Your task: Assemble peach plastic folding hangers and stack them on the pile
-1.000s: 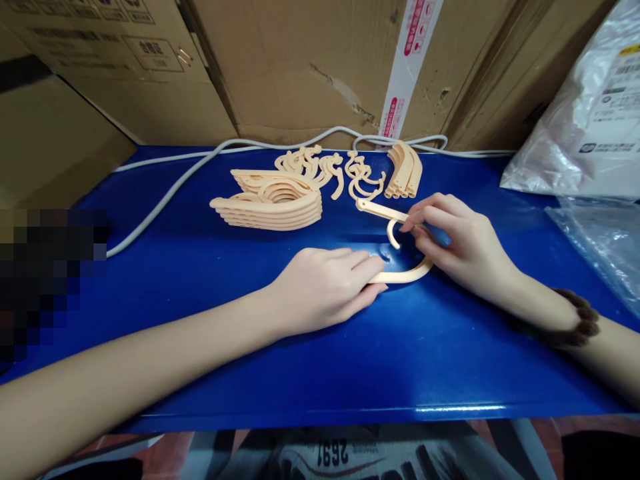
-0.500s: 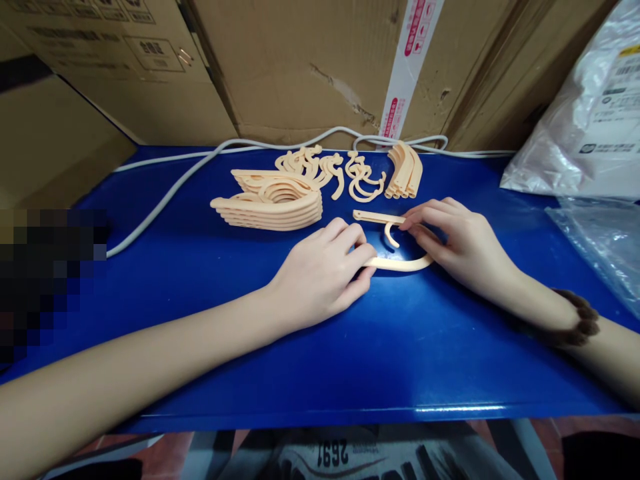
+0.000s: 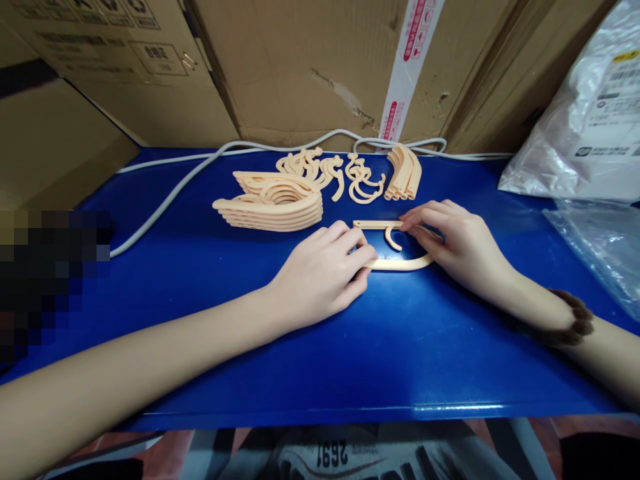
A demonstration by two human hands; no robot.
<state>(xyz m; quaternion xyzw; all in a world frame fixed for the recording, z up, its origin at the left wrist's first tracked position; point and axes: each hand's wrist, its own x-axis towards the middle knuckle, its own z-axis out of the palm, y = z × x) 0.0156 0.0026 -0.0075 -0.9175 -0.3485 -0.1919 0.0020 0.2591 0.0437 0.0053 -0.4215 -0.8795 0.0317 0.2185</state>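
Note:
A beige plastic folding clothes hanger point(image 3: 400, 265) lies low over the blue table between my hands. My left hand point(image 3: 327, 270) pinches the left end of its curved bar between thumb and fingers. My right hand point(image 3: 453, 243) is closed on the hanger's right side, its fingers at the end of the straight arm point(image 3: 379, 225) and against the bend. A small hook point(image 3: 393, 239) points down inside the hanger's outline. The fingers of my right hand hide the joint there.
Behind my left hand sits a stack of folded hangers point(image 3: 273, 217). Loose hooks point(image 3: 367, 180) and a bundle of curved arms point(image 3: 404, 173) lie further back. A white cable point(image 3: 170, 193) crosses the table before cardboard boxes point(image 3: 300, 67). Plastic bags point(image 3: 575, 140) lie at right.
The hanger's straight arm has swung slightly, its left end coming nearer to me, so it now lies level. The hook has shifted a little with it. Both hands keep their grip almost unmoved.

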